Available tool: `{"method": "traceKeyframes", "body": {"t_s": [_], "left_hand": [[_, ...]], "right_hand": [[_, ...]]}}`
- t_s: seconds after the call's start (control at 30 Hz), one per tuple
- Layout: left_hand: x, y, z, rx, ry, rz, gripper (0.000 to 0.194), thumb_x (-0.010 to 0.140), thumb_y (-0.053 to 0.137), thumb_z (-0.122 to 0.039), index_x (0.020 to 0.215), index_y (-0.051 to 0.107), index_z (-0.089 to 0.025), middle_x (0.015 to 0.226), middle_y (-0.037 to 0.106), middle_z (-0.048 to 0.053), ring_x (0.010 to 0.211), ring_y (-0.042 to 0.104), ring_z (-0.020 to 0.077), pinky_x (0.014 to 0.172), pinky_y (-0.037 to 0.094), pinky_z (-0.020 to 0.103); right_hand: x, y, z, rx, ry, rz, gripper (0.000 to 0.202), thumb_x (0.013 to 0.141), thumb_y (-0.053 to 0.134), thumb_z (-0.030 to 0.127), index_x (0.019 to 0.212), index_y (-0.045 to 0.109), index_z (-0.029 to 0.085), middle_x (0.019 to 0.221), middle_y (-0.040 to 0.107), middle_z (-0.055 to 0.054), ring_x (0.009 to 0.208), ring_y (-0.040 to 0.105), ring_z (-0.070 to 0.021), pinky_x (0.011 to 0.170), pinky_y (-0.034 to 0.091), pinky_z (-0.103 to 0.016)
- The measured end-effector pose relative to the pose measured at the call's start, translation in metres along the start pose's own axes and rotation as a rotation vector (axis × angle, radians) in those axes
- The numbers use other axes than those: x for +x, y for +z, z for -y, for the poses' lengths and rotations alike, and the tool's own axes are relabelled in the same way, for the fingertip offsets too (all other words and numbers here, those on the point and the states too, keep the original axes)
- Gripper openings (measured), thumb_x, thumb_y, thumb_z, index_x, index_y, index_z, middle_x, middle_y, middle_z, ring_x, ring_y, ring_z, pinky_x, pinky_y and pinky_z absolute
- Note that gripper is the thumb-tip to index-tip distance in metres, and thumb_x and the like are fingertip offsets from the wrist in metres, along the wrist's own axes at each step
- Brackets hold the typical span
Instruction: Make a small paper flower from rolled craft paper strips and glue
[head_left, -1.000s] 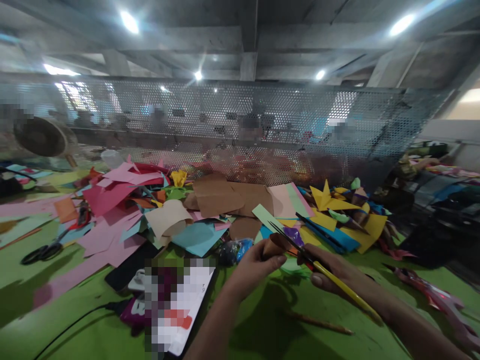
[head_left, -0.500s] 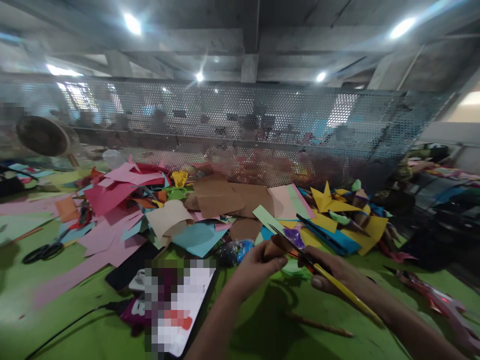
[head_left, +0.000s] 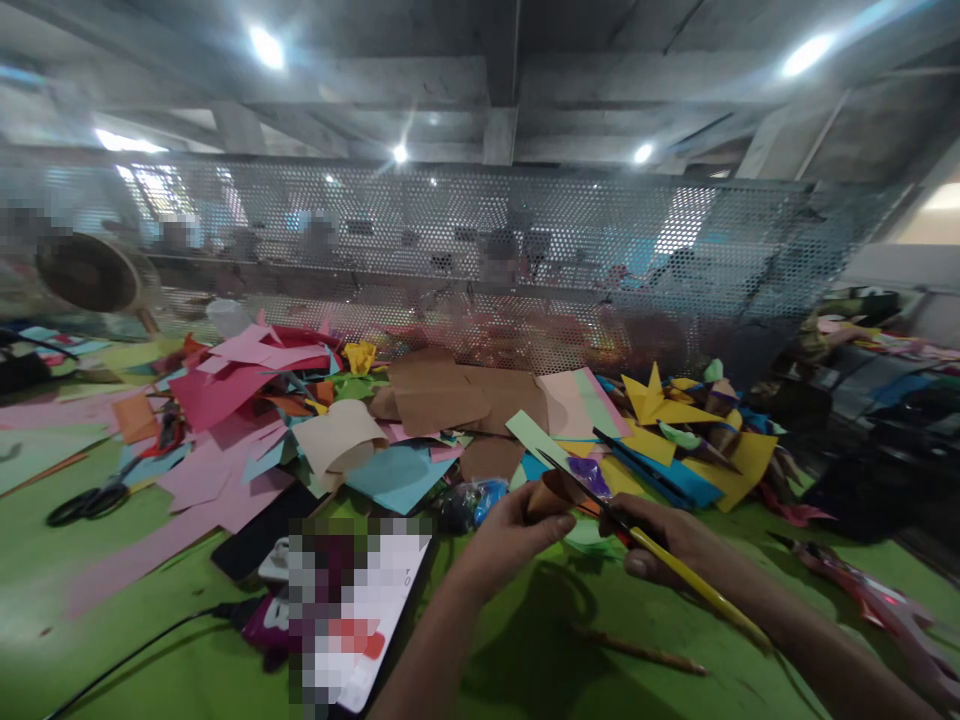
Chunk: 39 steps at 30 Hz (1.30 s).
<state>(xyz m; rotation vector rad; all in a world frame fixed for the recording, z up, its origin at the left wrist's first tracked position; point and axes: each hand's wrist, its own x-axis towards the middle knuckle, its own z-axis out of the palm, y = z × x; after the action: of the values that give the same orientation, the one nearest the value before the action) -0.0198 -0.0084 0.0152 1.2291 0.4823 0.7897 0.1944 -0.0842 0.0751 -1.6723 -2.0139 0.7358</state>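
On the green table (head_left: 187,660), near its front edge, the left hand (head_left: 510,530) pinches a small brown paper cone (head_left: 551,493) between thumb and fingers, holding it just above the surface with its open mouth turned toward the right. Close beside it, the right hand (head_left: 664,545) is curled around a pair of scissors (head_left: 600,500) with yellow handles; the dark blades point up and to the left and reach the cone's rim, though whether they actually bite into the paper cannot be told. A pencil (head_left: 637,652) lies on the table below the right forearm. Behind the hands spreads a heap of coloured paper (head_left: 300,420), pink, brown, blue and yellow sheets overlapping, with folded yellow shapes (head_left: 660,400) at the right. A second pair of black scissors (head_left: 82,500) rests well apart at the left, and a perforated metal screen (head_left: 480,250) stands along the far edge.
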Motion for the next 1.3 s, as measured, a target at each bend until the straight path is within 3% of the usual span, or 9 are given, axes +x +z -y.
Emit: {"method": "traceKeyframes", "body": {"t_s": [0.47, 0.87, 1.0, 1.17, 1.3], "left_hand": [[-0.002, 0.002, -0.01, -0.053, -0.047, 0.024, 0.054, 0.065, 0.086, -0.045, 0.106, 0.07, -0.014, 0.104, 0.072, 0.009, 0.097, 0.062, 0.0226, 0.088, 0.044, 0.032], [-0.005, 0.004, -0.018, -0.063, -0.087, -0.02, 0.052, 0.058, 0.089, -0.047, 0.094, 0.072, -0.014, 0.082, 0.066, 0.002, 0.072, 0.055, 0.013, 0.067, 0.041, 0.023], [-0.004, 0.004, -0.017, -0.084, -0.084, 0.009, 0.05, 0.06, 0.089, -0.043, 0.097, 0.072, -0.014, 0.085, 0.067, 0.003, 0.076, 0.057, 0.0135, 0.072, 0.043, 0.025], [-0.003, 0.002, -0.014, -0.089, -0.079, 0.05, 0.052, 0.063, 0.089, -0.039, 0.105, 0.071, -0.014, 0.099, 0.071, 0.008, 0.092, 0.062, 0.0195, 0.087, 0.045, 0.03], [-0.001, -0.001, -0.007, -0.039, -0.064, 0.04, 0.05, 0.066, 0.086, -0.04, 0.105, 0.07, -0.014, 0.099, 0.07, 0.008, 0.094, 0.062, 0.0214, 0.089, 0.045, 0.033]], "right_hand": [[-0.003, -0.008, -0.002, 0.033, 0.012, 0.055, 0.064, 0.07, 0.058, 0.081, 0.092, 0.065, 0.021, 0.077, 0.059, -0.002, 0.068, 0.052, -0.019, 0.06, 0.041, -0.027], [-0.004, -0.007, -0.013, 0.062, -0.001, 0.07, 0.062, 0.068, 0.064, 0.077, 0.091, 0.064, 0.02, 0.079, 0.061, -0.001, 0.071, 0.053, -0.0197, 0.063, 0.04, -0.027], [-0.004, -0.007, -0.01, 0.068, 0.006, 0.052, 0.064, 0.065, 0.064, 0.081, 0.087, 0.064, 0.02, 0.074, 0.058, 0.0, 0.068, 0.052, -0.0189, 0.061, 0.039, -0.027], [-0.008, -0.009, -0.009, 0.015, 0.059, 0.032, 0.057, 0.066, 0.068, 0.073, 0.086, 0.066, 0.02, 0.074, 0.061, -0.001, 0.068, 0.054, -0.0195, 0.062, 0.041, -0.028], [-0.009, -0.011, -0.019, -0.001, 0.068, -0.027, 0.056, 0.068, 0.069, 0.069, 0.095, 0.068, 0.02, 0.083, 0.068, -0.003, 0.075, 0.061, -0.0238, 0.065, 0.045, -0.029]]}}
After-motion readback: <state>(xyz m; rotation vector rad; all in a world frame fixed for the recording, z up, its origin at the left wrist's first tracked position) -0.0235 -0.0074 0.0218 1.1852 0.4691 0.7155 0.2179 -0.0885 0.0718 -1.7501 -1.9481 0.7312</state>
